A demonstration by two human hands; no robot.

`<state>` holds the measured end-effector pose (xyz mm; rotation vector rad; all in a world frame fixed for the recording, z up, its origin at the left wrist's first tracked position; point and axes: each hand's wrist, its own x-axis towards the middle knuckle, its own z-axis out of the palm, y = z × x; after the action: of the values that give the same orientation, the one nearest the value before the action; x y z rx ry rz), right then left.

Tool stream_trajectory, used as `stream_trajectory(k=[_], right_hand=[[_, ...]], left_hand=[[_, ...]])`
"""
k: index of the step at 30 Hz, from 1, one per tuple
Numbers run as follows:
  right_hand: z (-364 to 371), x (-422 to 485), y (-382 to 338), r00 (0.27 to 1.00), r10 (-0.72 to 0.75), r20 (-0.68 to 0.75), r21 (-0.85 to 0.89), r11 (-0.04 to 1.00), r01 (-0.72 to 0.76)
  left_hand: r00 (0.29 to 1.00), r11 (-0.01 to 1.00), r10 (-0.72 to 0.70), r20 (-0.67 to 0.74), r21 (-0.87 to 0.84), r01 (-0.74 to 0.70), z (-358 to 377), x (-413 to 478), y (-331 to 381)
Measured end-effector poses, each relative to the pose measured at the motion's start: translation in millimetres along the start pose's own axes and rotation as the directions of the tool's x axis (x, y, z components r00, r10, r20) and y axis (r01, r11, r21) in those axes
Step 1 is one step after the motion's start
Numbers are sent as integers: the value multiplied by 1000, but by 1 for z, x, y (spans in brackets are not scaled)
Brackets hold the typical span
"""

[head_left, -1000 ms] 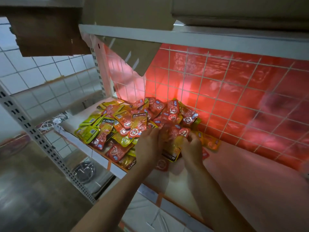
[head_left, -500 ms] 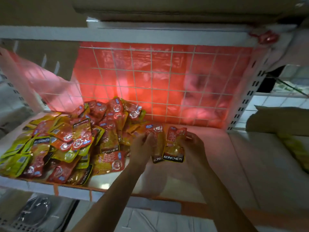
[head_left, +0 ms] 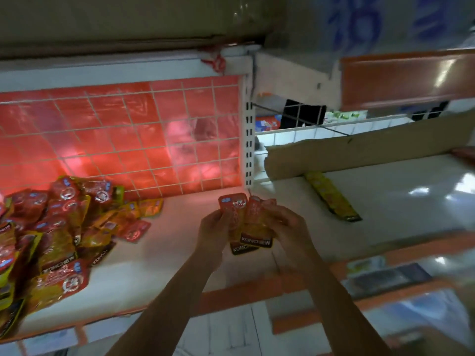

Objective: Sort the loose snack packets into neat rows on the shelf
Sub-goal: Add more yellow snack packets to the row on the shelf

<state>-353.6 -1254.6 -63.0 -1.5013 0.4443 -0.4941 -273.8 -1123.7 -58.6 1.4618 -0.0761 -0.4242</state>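
Holding a small fan of packets (head_left: pixel 248 224) between them, both hands sit just in front of the foot of the post (head_left: pixel 248 140), the white slotted upright that divides the shelf (head_left: pixel 174 242). The left hand (head_left: pixel 214 228) has its fingers curled round the left edge of the fan, and the right hand (head_left: pixel 288 224) is curled round the right edge. The packets overlap, red tops toward the post and black "KONCHEW" bands toward the person. Whether they touch the shelf cannot be told.

Left of the post, the pile (head_left: pixel 59 227) of loose red and yellow packets lies well apart from the hands, reaching the shelf's front edge at the far left. Bare white shelf lies between pile and hands. Behind it, running left from the post, stands a wire grid (head_left: pixel 115 140) backed with red film, and the pile's rear packets lean on its lower edge.

Right of the post, a cardboard flap (head_left: pixel 359 150) crosses the back of the next bay. A long yellow strip (head_left: pixel 331 199) lies slantwise under its near edge, with bare shelf around it. An orange lip (head_left: pixel 231 296) marks the front edge below the hands.
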Motion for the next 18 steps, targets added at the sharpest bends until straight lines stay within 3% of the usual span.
stream_trajectory(k=[3, 7, 11, 14, 18], right_hand=[[-59, -1, -1, 999, 11, -31, 11, 1000, -10], [-144, -4, 3, 999, -38, 18, -227, 973, 41], [-216, -11, 4, 992, -108, -67, -345, 936, 78], [-264, -18, -3, 979, -161, -123, -315, 942, 115], [-319, -28, -16, 978, -77, -194, -84, 995, 62]], left_hand=[[998, 999, -46, 38, 3, 46, 55, -16, -5], [991, 992, -118, 57, -42, 121, 131, -36, -17], [980, 984, -165, 112, -51, 171, 200, -58, -30], [971, 982, -181, 159, -33, 188, 245, -73, -38], [964, 981, -162, 210, -69, 180, 300, -84, -39]])
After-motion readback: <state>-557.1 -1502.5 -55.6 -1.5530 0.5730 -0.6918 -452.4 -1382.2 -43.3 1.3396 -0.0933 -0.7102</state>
